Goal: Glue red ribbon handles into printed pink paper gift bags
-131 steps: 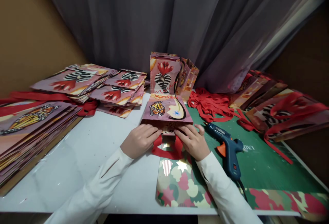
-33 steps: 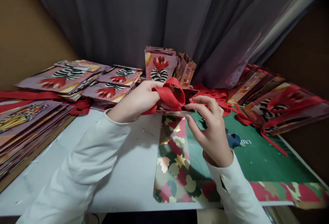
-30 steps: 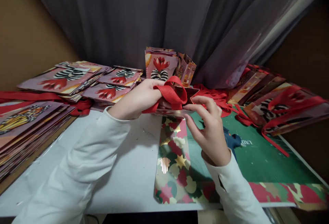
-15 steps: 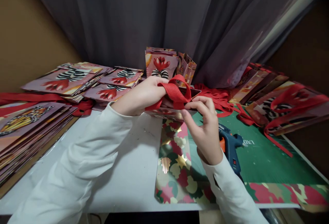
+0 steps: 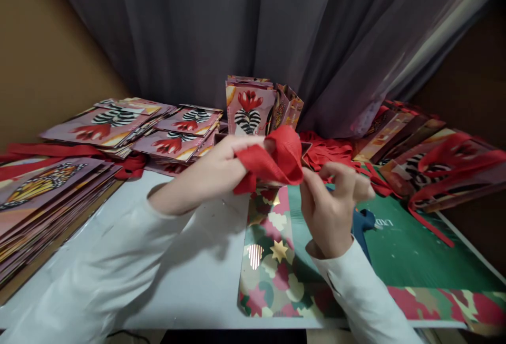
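A looped red ribbon (image 5: 286,157) is bunched in front of me, above the table. My left hand (image 5: 225,162) is closed on it from the left, with the ribbon passing over its fingers. At the loop's lower right edge, my right hand (image 5: 332,202) pinches the ribbon between thumb and forefinger, while its other fingers stick out to the right. Behind the ribbon is an open paper bag, mostly hidden by it and my left hand; just a rim shows. Partly covered by my right hand, a blue glue gun (image 5: 361,225) lies on a green printed board (image 5: 415,249).
Flat printed bags (image 5: 106,123) and a taller stack (image 5: 51,202) lie at left. Upright bags (image 5: 249,107) stand at the back, before a grey curtain (image 5: 197,33). A heap of red ribbons (image 5: 330,149) and bags with ribbon handles (image 5: 454,167) are at right.
My right hand has turned and lifted its outer fingers away from the bag's rim. The ribbon loop has moved slightly right and down, covering more of the bag.
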The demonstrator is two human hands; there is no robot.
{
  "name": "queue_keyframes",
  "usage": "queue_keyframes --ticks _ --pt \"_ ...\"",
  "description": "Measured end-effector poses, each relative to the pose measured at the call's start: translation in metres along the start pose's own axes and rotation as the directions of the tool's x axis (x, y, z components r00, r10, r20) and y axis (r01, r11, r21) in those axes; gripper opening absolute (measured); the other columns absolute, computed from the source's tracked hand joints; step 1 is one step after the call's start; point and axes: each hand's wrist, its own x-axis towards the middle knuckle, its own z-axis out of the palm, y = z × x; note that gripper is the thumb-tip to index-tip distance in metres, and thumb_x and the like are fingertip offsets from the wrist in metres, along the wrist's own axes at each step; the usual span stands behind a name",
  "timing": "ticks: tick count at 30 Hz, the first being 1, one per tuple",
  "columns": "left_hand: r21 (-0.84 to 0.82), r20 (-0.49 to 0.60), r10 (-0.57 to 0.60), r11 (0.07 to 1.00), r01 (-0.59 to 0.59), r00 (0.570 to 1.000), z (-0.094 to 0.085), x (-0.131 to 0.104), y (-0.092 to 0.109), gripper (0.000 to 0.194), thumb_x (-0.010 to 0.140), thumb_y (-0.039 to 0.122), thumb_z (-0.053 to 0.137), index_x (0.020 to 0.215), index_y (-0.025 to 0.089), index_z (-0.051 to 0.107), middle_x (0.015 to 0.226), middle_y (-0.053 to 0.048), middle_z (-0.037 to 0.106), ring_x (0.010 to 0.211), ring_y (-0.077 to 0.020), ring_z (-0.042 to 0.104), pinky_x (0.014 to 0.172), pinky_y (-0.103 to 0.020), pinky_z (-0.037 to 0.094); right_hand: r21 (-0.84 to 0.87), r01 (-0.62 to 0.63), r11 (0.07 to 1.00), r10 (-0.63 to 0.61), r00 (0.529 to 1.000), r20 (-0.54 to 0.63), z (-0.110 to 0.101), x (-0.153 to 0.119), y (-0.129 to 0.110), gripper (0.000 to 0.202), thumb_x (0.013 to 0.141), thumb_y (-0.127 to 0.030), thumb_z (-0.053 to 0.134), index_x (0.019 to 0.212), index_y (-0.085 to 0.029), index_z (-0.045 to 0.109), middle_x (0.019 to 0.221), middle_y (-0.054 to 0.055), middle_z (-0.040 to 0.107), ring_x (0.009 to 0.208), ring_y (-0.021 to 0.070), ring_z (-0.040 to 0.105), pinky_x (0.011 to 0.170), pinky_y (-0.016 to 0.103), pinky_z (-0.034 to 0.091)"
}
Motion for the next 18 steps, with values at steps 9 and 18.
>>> queue_keyframes --ticks 9,18 --pt "0.328 0.516 0.001 0.923 -0.199 0.856 0.006 -0.06 -0.038 0.06 0.078 0.031 0.067 0.136 0.027 0.049 0.136 -0.009 0.053 0.121 -0.0245 0.054 0.102 -0.036 0.045 0.03 0.507 0.862 -0.506 0.854 0.118 -0.01 -0.044 0.005 0.029 0.088 -0.008 0.044 0.092 -0.028 0.066 0.088 0.0 0.072 0.099 0.0175 0.053 0.078 0.035 0.032" --pt "0.923 0.193 -0.147 0.363 -0.129 0.97 0.026 -0.064 -0.12 0.043 0.086 0.005 0.036 0.124 0.015 0.055 0.124 -0.016 0.061 0.112 -0.0291 0.06 0.093 -0.046 0.049 0.073 0.506 0.859 -0.46 0.702 0.544 0.039 -0.078 0.01 0.027 0.091 -0.005 0.046 0.104 -0.02 0.064 0.094 0.006 0.07 0.084 0.0179 0.057 0.073 0.032 0.035"
